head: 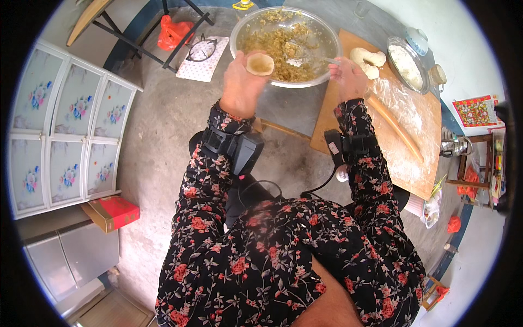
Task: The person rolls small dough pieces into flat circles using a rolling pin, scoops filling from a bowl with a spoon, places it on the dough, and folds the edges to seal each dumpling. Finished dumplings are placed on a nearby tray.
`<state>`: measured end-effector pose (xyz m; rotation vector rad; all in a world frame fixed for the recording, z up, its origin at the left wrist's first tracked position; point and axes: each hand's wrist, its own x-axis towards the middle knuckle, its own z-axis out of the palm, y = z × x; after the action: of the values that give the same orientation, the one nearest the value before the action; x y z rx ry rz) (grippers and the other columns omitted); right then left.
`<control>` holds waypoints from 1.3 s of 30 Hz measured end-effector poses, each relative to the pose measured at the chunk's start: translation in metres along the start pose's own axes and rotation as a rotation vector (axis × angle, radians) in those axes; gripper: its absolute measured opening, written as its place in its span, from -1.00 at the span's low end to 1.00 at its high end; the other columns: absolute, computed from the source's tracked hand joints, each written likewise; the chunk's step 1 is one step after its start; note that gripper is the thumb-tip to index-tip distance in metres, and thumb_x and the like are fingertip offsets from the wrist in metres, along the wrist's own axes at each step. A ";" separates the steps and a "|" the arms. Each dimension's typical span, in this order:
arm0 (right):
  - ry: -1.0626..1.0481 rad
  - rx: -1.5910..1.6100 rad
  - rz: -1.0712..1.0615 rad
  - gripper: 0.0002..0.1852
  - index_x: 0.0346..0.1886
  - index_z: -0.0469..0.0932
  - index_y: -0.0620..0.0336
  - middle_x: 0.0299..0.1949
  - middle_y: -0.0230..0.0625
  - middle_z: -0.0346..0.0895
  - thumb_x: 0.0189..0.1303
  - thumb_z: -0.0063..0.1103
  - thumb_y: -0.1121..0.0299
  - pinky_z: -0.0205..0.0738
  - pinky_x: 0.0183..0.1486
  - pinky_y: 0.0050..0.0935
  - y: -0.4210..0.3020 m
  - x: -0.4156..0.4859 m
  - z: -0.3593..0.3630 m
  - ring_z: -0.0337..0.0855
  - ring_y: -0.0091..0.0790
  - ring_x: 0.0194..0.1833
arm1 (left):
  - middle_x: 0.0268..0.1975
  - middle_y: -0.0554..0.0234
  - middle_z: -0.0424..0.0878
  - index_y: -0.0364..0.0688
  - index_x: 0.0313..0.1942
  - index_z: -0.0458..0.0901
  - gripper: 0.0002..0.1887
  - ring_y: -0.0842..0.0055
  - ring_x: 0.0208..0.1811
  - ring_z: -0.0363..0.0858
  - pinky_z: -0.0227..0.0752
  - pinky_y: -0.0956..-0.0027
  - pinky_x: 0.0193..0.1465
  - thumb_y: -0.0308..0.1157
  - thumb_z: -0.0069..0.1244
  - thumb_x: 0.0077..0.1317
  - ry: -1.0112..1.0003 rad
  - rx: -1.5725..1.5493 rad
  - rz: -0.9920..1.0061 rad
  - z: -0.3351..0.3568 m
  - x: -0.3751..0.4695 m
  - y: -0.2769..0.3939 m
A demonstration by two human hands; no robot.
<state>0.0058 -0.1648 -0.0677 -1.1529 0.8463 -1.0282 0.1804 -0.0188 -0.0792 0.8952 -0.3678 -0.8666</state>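
Note:
A large steel basin (302, 77) of chopped brownish-green filling (282, 41) stands on the grey table. My left hand (244, 81) holds a small round dough wrapper (260, 65) at the basin's near left rim; its middle looks hollowed, and whether anything lies in it is unclear. At the near right rim, my right hand (350, 77) grips the handle of a metal spoon (333, 61), whose far end reaches over the filling. Right of the basin, a curved piece of dough (367, 61) rests on a floured wooden board (402, 171), with a wooden rolling pin (394, 124) below it.
At the board's far right are a metal bowl of flour (406, 67), a patterned bowl (416, 40) and a jar (437, 75). A drinking glass (361, 10) stands behind the basin. A folding table's black legs (186, 43) and a white cabinet (69, 98) are at left.

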 end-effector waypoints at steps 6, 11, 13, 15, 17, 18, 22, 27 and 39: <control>-0.089 0.027 -0.156 -0.77 -0.24 0.56 0.38 -0.45 -0.17 0.61 0.26 -0.06 0.41 0.47 -0.38 -0.58 -0.014 -0.039 0.011 0.57 -0.50 -0.48 | 0.19 -0.08 0.29 -0.35 0.12 0.24 -0.55 0.15 0.20 0.28 0.20 0.11 0.22 -0.18 -0.58 0.48 0.081 -0.602 -0.242 0.021 -0.002 0.002; -0.172 -0.318 -0.389 -0.76 -0.16 0.56 0.34 -0.38 -0.20 0.63 0.27 -0.07 0.42 0.47 -0.30 -0.60 -0.016 -0.079 0.017 0.60 -0.53 -0.39 | 0.20 -0.06 0.28 -0.34 0.17 0.19 -0.53 0.14 0.20 0.29 0.20 0.06 0.25 -0.18 -0.63 0.49 -0.012 -0.578 -0.184 0.031 -0.006 0.005; -0.139 -0.306 -0.355 -0.76 -0.16 0.56 0.35 -0.37 -0.19 0.63 0.28 -0.07 0.41 0.47 -0.31 -0.59 -0.014 -0.082 0.018 0.59 -0.53 -0.40 | 0.20 -0.07 0.28 -0.35 0.17 0.18 -0.52 0.15 0.20 0.29 0.22 0.05 0.24 -0.17 -0.62 0.48 0.015 -0.564 -0.191 0.033 -0.006 0.007; -0.095 -0.183 -0.315 -0.75 -0.16 0.55 0.37 -0.37 -0.16 0.63 0.29 -0.07 0.40 0.47 -0.33 -0.58 -0.014 -0.080 0.019 0.59 -0.52 -0.41 | 0.18 -0.08 0.29 -0.36 0.16 0.18 -0.51 0.15 0.19 0.30 0.24 0.05 0.22 -0.15 -0.61 0.48 0.038 -0.558 -0.199 0.034 -0.007 0.007; -0.059 -0.097 -0.249 -0.74 -0.16 0.55 0.38 -0.36 -0.14 0.62 0.30 -0.08 0.39 0.46 -0.34 -0.58 -0.014 -0.077 0.019 0.58 -0.51 -0.40 | 0.14 -0.08 0.32 -0.39 0.13 0.20 -0.51 0.15 0.18 0.31 0.26 0.06 0.21 -0.14 -0.59 0.48 0.057 -0.565 -0.203 0.035 -0.007 0.006; -0.055 -0.060 -0.232 -0.74 -0.16 0.55 0.39 -0.35 -0.13 0.62 0.29 -0.08 0.40 0.45 -0.33 -0.58 -0.014 -0.075 0.019 0.58 -0.50 -0.39 | 0.11 -0.08 0.33 -0.40 0.11 0.20 -0.52 0.15 0.15 0.33 0.27 0.07 0.20 -0.14 -0.58 0.48 0.084 -0.565 -0.210 0.036 -0.007 0.007; -0.033 0.057 -0.133 -0.74 -0.18 0.54 0.39 -0.37 -0.11 0.62 0.30 -0.07 0.37 0.47 -0.36 -0.57 -0.016 -0.065 0.017 0.59 -0.47 -0.42 | 0.01 -0.07 0.37 -0.41 0.04 0.24 -0.53 0.18 0.06 0.37 0.31 0.11 0.15 -0.13 -0.53 0.48 0.120 -0.596 -0.227 0.036 -0.006 0.005; 0.055 -0.379 -0.363 -0.76 -0.22 0.56 0.37 -0.43 -0.20 0.61 0.29 -0.06 0.38 0.44 -0.40 -0.60 -0.022 -0.033 0.007 0.57 -0.50 -0.47 | -0.04 -0.06 0.40 -0.41 0.00 0.27 -0.53 0.22 0.00 0.40 0.34 0.16 0.11 -0.11 -0.51 0.48 0.167 -0.587 -0.228 0.036 -0.008 0.004; -0.092 -0.116 -0.298 -0.81 -0.25 0.57 0.34 -0.54 -0.29 0.56 0.29 -0.03 0.44 0.34 -0.52 -0.67 -0.056 -0.073 0.005 0.44 -0.63 -0.59 | 0.09 -0.15 0.33 -0.42 0.00 0.27 -0.54 0.13 0.14 0.31 0.15 0.01 0.27 -0.13 -0.53 0.48 0.071 -0.629 -0.233 0.039 -0.011 0.005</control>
<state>-0.0239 -0.0991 -0.0110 -1.4450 0.6806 -1.1696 0.1526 -0.0285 -0.0515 0.3826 0.0811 -1.0780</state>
